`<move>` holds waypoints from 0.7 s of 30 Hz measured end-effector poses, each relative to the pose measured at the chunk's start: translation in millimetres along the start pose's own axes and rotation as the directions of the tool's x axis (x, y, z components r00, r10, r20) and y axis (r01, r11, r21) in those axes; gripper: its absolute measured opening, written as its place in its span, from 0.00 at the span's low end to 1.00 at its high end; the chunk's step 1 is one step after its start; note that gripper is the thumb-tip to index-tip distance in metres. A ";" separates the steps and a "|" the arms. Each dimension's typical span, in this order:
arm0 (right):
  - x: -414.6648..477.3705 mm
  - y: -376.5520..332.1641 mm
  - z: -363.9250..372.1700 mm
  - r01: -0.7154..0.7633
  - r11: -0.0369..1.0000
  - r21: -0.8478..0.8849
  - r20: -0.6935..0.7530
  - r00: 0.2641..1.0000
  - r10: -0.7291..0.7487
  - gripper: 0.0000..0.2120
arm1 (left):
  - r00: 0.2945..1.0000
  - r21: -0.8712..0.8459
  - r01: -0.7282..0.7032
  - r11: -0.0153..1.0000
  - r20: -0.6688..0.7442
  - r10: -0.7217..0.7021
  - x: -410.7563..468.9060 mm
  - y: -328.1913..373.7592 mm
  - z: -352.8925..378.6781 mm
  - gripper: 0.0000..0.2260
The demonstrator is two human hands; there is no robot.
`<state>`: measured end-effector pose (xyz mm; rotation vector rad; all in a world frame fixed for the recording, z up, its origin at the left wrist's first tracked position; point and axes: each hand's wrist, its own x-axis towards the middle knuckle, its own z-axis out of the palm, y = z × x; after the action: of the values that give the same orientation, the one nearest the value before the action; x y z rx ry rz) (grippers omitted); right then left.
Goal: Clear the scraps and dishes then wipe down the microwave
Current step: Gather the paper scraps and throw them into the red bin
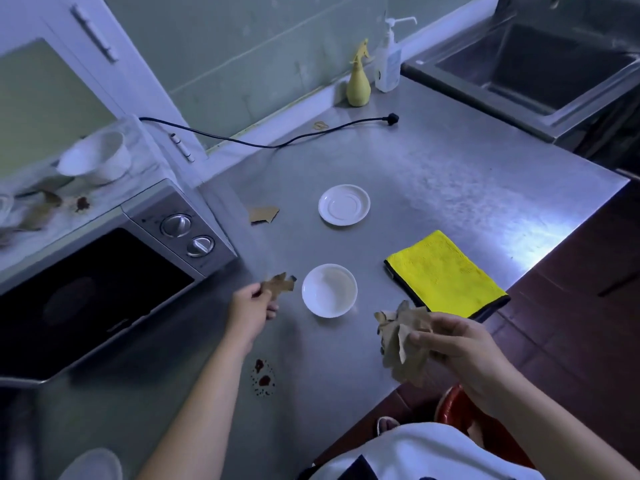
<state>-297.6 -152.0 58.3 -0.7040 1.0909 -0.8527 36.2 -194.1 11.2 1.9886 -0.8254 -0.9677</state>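
My left hand (250, 308) pinches a small brown paper scrap (278, 287) just left of a white bowl (329, 290). My right hand (460, 351) grips a bunch of crumpled brown scraps (401, 341) near the counter's front edge. Another brown scrap (263, 214) lies on the steel counter (433, 174) beside a white saucer (344, 204). The microwave (104, 271) stands at the left; on its stained top sit a white bowl (95, 157) and more scraps (41, 209). A yellow cloth (446, 271) lies folded at the right.
Red stains (263, 375) spot the counter in front of me. A black power cord (277, 142) trails across the back. A yellow spray bottle (359, 79) and a pump bottle (388, 60) stand by the wall. The sink (540, 64) is far right. A red bin (457, 410) sits below the counter edge.
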 end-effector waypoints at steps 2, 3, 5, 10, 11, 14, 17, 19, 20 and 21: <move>3.8 -7.9 16.2 0.036 0.997 -0.075 0.156 0.987 -0.024 0.15 | 1.000 -0.033 -0.026 0.999 0.009 0.026 -32.9 11.9 -4.2 0.06; 6.6 -10.8 23.6 0.064 0.992 -0.108 0.215 0.976 -0.040 0.08 | 0.999 -0.044 -0.039 0.998 0.014 0.040 -48.8 18.4 -6.6 0.06; 14.7 -14.0 37.4 0.114 0.977 -0.180 0.244 0.967 -0.068 0.04 | 0.996 -0.017 -0.076 0.997 0.039 0.077 -77.9 31.0 -11.3 0.06; 24.8 -16.4 79.4 0.149 0.962 -0.229 0.357 0.932 -0.060 0.06 | 0.983 -0.042 -0.129 0.991 0.125 0.133 -127.9 49.0 -18.6 0.07; 25.7 -14.2 85.6 0.169 0.956 -0.239 0.375 0.924 -0.069 0.06 | 0.985 -0.055 -0.118 0.992 0.124 0.124 -133.8 49.9 -20.1 0.07; 28.7 -9.1 99.4 0.196 0.943 -0.268 0.401 0.913 -0.075 0.03 | 0.989 -0.104 -0.061 0.993 0.131 0.075 -144.6 50.4 -26.3 0.06; 29.2 -5.9 107.9 0.171 0.956 -0.238 0.472 0.881 -0.040 0.06 | 0.984 -0.200 0.010 0.980 0.176 0.026 -147.7 47.0 -38.0 0.01; 25.6 -3.0 112.3 0.135 0.973 -0.187 0.502 0.865 -0.023 0.07 | 0.971 -0.237 0.049 0.970 0.240 0.010 -148.0 45.6 -46.7 0.02; 24.0 -0.8 114.3 0.120 0.977 -0.178 0.494 0.870 -0.017 0.08 | 0.960 -0.243 0.061 0.968 0.279 0.009 -147.5 44.4 -50.3 0.01; 22.5 2.0 116.6 0.106 0.981 -0.165 0.488 0.873 -0.012 0.09 | 0.951 -0.237 0.065 0.969 0.309 0.012 -146.1 42.0 -53.4 0.04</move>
<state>-181.8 -161.7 82.9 -1.0503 0.6985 -0.5792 -1.7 -80.8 119.3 1.6636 -0.8018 -1.3530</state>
